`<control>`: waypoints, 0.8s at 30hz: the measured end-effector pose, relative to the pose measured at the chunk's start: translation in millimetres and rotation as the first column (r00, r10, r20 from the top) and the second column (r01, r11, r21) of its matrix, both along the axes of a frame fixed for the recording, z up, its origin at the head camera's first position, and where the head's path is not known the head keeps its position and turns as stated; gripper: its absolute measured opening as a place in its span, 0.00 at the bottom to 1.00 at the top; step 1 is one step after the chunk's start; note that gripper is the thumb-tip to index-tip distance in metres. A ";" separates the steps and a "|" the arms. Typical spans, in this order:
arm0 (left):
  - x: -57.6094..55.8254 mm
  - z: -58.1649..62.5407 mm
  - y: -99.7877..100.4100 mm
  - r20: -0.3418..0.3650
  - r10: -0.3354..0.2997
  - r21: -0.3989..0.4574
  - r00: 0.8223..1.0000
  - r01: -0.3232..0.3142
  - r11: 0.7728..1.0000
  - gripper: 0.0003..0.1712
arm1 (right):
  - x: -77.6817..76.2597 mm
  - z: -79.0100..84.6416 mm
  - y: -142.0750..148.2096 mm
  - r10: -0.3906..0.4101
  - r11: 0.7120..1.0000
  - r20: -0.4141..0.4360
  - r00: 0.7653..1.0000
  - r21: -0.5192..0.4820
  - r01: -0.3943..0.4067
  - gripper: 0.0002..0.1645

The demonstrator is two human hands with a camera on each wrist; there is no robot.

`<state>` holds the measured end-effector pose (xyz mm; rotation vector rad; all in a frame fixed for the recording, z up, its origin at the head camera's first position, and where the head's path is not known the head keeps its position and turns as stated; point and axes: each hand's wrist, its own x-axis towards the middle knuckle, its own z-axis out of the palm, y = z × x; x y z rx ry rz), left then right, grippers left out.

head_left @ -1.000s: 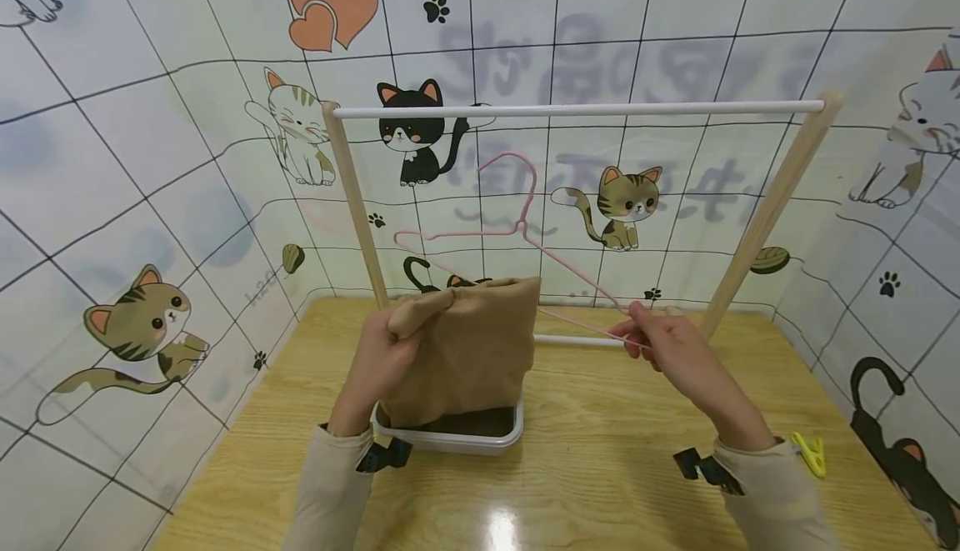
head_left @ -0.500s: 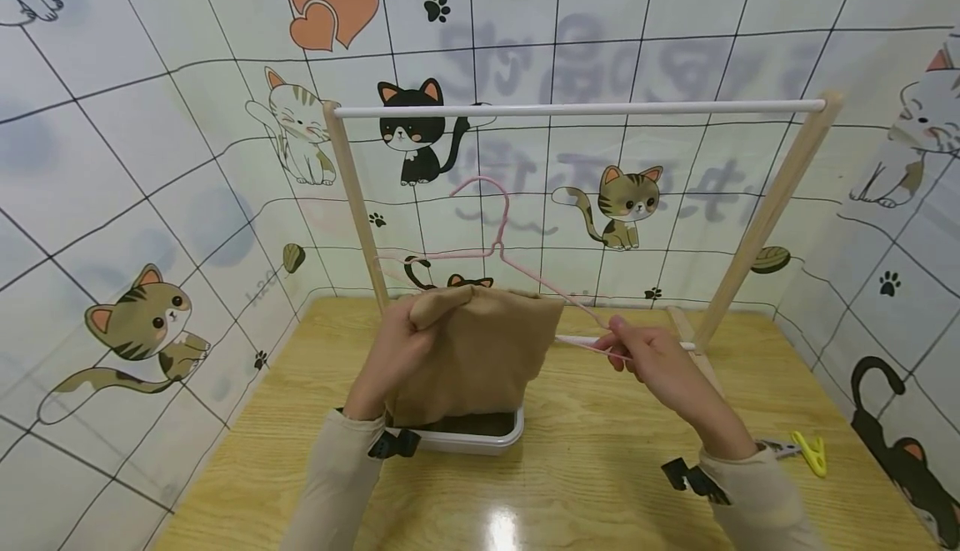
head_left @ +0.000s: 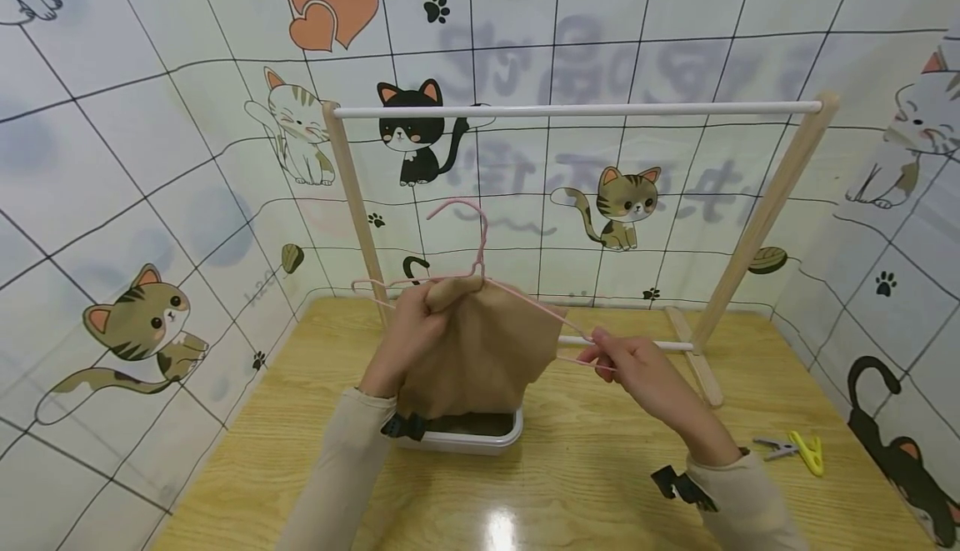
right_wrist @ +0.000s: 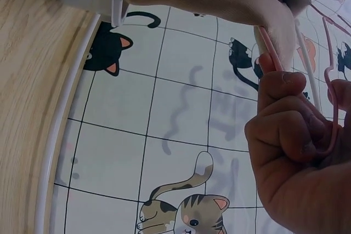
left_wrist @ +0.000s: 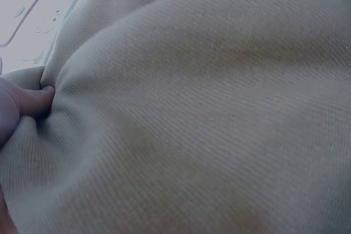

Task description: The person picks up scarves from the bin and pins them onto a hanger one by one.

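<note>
The cloth [head_left: 487, 351] hangs from the left hand [head_left: 408, 334], above and partly hiding the far part of the tub [head_left: 480, 448]; whether its lower edge touches the tub I cannot tell. The left hand is clamped on its upper left part, and the thumb digs into a deep fold. The right hand [head_left: 637, 368] has its fingers curled round the right end of the hanger [head_left: 483, 242], held in the air above the surface [head_left: 600, 484] and in front of the rack [head_left: 577, 109].

Judging by the fine diagonal weave and loose folds, the cloth should handle as light, limp and hard to damage, with enough texture not to slip. It would need support at 2 spots along its top edge to keep it from sagging; the bunched upper fold is a sound place to grip. The hanger looks thin, light and fairly stiff, perhaps a little slick, so a hold at 1 end may let it twist; the neck would balance better.

The hanger's long axis runs left to right, sloping down toward the right hand. Its hook is uppermost, with the open tip to the left. The cloth is slightly wider than tall, its free corner pointing right.
</note>
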<state>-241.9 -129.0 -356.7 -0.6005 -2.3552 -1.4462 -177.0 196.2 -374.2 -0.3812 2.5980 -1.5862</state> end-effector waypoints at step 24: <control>-29.5 2.6 18.6 0.050 0.042 -0.004 0.998 -0.041 0.999 0.17 | 4.5 -6.7 -3.7 -0.062 0.998 0.009 0.998 0.031 0.062 0.34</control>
